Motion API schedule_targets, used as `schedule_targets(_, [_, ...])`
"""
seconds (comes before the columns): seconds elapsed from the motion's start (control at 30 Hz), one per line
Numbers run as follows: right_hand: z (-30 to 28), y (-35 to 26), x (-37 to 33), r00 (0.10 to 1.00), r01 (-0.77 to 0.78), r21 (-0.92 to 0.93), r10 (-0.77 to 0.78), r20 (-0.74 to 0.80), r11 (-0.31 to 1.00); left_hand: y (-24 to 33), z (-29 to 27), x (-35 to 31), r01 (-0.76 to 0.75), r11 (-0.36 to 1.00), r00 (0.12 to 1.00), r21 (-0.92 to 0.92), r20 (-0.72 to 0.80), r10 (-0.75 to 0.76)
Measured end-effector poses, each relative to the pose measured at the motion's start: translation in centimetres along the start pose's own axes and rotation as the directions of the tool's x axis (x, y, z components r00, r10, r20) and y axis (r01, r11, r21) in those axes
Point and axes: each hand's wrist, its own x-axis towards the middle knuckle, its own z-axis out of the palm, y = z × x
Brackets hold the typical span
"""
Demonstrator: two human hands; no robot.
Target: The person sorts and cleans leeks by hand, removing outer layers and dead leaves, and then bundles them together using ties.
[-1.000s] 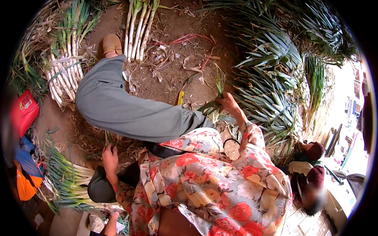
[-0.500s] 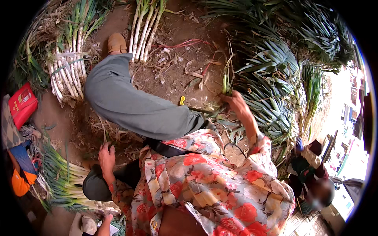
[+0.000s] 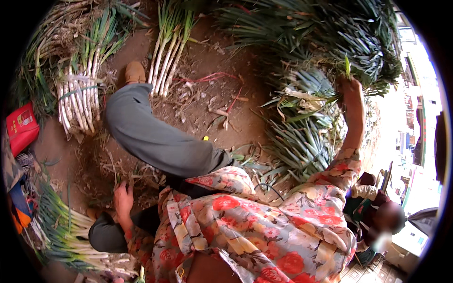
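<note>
My right hand [image 3: 350, 90] has swung up from the dirt floor into the green onion heap [image 3: 325, 56] at right, closed on leaves. Two tied onion bundles [image 3: 78, 101] lie ahead beyond my grey-trousered leg [image 3: 155, 139]. My left hand [image 3: 123, 200] rests open on the ground litter.

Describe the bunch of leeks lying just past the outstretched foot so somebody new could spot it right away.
Start at the grey trouser leg stretched over the dirt and follow it to the tan shoe. Just right of the shoe lies a small loose bunch of leeks. Unlike the larger tied bundle left of the shoe, it looks unbound.
</note>
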Motion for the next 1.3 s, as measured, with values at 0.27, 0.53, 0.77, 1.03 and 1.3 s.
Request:
schedule_targets(0.27, [-2.7,-13.2,-5.8,0.977,0.21,0.14,-0.213,0.009,0.968,-0.3,1.7,-1.3,0.113,0.989,0.994,-0.093,0.009,-0.113])
schedule_targets(0.53, [9.0,-20.8,-9.9,-0.093,0.553,0.405,-0.43,0.898,0.728,-3.0,2.5,-3.7,0.222,0.972,0.975,-0.076,-0.011,-0.223])
schedule_targets(0.77, [20.8,-31.7,2.2,0.539,0.233,0.801,-0.759,0.366,0.552,-0.9,2.3,-2.6,0.05,0.992,0.968,-0.116,-0.237,-0.077])
schedule_targets(1.03, [30.6,-38.6,-5.7,0.062,0.856,0.495,-0.98,0.189,0.149,5.9,-2.8,-3.1,-0.116,0.983,0.853,-0.145,-0.522,0.023])
schedule_targets(1.3, [37.5,-31.3,-18.6,-0.429,0.824,0.54,-0.81,0.4,-0.17,4.5,-1.0,-3.9,-0.125,0.99,0.811,-0.061,-0.581,0.066])
